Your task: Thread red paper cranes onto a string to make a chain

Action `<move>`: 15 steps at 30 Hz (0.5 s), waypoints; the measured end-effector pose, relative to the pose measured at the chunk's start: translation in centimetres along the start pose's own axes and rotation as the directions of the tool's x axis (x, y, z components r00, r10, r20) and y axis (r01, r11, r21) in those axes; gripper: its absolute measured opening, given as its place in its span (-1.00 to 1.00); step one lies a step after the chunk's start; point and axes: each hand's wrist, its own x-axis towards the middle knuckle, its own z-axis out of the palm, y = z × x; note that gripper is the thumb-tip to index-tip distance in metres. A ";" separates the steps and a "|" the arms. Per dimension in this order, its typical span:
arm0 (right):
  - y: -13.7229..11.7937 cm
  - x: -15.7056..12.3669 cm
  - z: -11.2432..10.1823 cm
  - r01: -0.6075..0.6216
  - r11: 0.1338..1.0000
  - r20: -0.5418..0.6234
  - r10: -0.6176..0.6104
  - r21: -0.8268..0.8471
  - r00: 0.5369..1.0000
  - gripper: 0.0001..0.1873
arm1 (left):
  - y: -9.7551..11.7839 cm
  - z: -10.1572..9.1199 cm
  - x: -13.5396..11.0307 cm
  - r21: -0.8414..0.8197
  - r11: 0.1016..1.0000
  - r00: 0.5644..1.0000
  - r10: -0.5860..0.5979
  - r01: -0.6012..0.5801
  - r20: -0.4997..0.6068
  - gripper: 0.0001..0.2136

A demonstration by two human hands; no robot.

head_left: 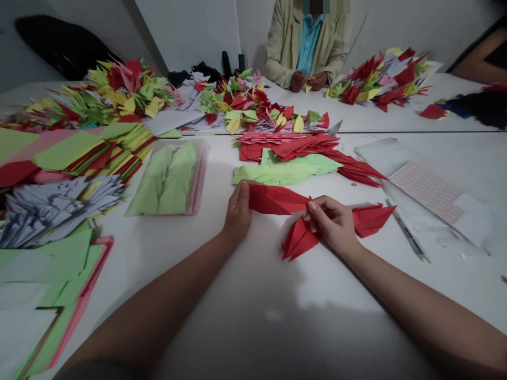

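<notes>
Between my hands stretches a long folded piece of red paper [277, 200]. My left hand [238, 210] grips its left end, thumb up. The fingertips of my right hand [331, 220] pinch its narrow right tip. Below my right fingers lies a second red folded paper [300, 238], partly hidden by them; I cannot tell whether they touch it. Another red folded paper [372, 219] rests just right of that hand. Beyond my hands lie a row of light green folded papers [285, 170] and a stack of red folded papers [303, 145].
A clear packet of green folded papers [166, 182] lies left of my hands. Stacked coloured sheets [67, 150] and grey-white folded papers [59, 208] fill the left side. Pens [407, 232] and a printed card [428, 190] lie right. Across the table, a person [307, 47] handles yellow paper near colourful paper heaps [384, 79].
</notes>
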 end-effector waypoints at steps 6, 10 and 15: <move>0.4 0.4 -0.3 -0.062 0.997 0.008 0.062 0.046 0.998 -0.70 | -0.3 0.2 0.1 -0.091 0.989 0.991 -0.107 0.114 0.074 -0.67; 0.7 0.7 -0.4 -0.091 0.987 0.015 0.089 0.133 0.996 -0.69 | -0.2 0.4 0.2 -0.227 0.952 0.971 -0.167 0.205 0.173 -0.72; 0.9 0.8 -0.4 -0.103 0.974 0.003 0.105 0.200 0.995 -0.68 | -0.4 0.4 0.4 -0.271 0.940 0.972 -0.165 0.206 0.166 -0.75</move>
